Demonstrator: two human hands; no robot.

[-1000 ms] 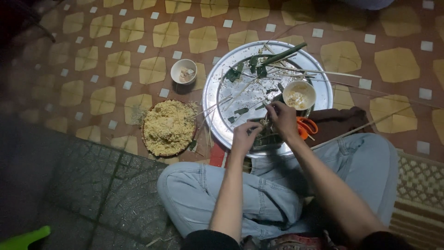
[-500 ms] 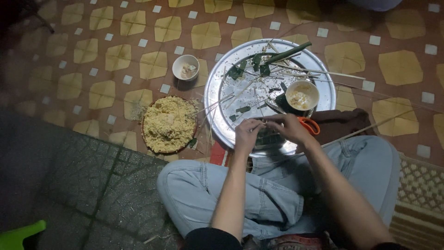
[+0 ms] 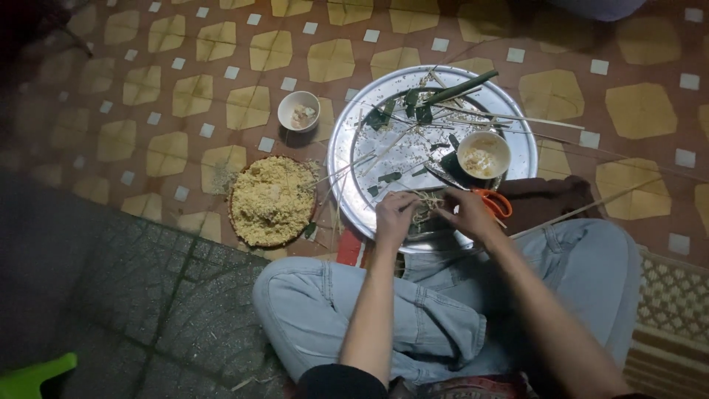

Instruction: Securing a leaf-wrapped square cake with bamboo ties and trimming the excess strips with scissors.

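I sit cross-legged on a tiled floor in pale blue jeans. My left hand (image 3: 395, 216) and my right hand (image 3: 467, 213) are close together at the near rim of a large round metal tray (image 3: 354, 140), both pinching thin pale strips (image 3: 426, 204) that run between them. What lies under the strips is hidden by my fingers. Orange-handled scissors (image 3: 493, 201) lie just right of my right hand. A white bowl (image 3: 483, 154) with pale filling stands on the tray, beside green leaf scraps (image 3: 413, 107) and loose bamboo strips.
A round plate heaped with yellowish grain (image 3: 272, 199) sits left of the tray. A small white bowl (image 3: 298, 111) stands farther back on the floor. Dark cloth (image 3: 546, 198) lies by my right knee. A woven mat (image 3: 672, 303) is at right, a green plastic piece (image 3: 33, 375) at bottom left.
My hands have drawn closer together over the tray's near rim, the right hand shifting down and left. The camera view has drifted slightly.
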